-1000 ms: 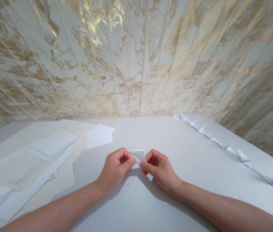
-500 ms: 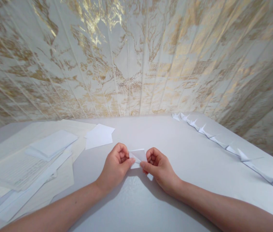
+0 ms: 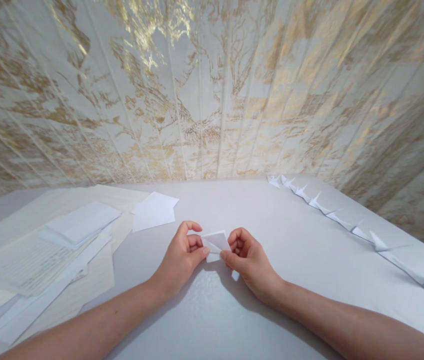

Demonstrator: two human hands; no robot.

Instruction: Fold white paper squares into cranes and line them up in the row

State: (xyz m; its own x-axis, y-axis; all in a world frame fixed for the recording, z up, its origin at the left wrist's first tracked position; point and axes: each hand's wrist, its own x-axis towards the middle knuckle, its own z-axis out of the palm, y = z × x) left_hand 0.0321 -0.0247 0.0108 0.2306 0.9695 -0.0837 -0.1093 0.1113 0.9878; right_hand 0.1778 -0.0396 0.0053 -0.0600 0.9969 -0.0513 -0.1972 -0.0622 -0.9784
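Several loose sheets (image 3: 28, 270), some printed, are lying overlapped at far left on the counter (image 3: 204, 310), a thin white stack (image 3: 84, 222) resting on top. Next along, blank white pieces (image 3: 155, 211) are sitting at the sheets' edge. Left hand (image 3: 182, 260): grip is pinching the left end of a small folded paper (image 3: 217, 240), thumb in front, index finger standing clear. Paper is sitting mid-counter between both hands. Diagonal fold is showing on its face, so step in hand is looking like folding/creasing; next move is probably calling for lined-up edges and firm thumb pressure along that fold. Right hand (image 3: 251, 260): grip is pinching the lower right corner, fingers behind mostly hiding. Pointed folded pieces (image 3: 378, 242) are running in a row along the right side.
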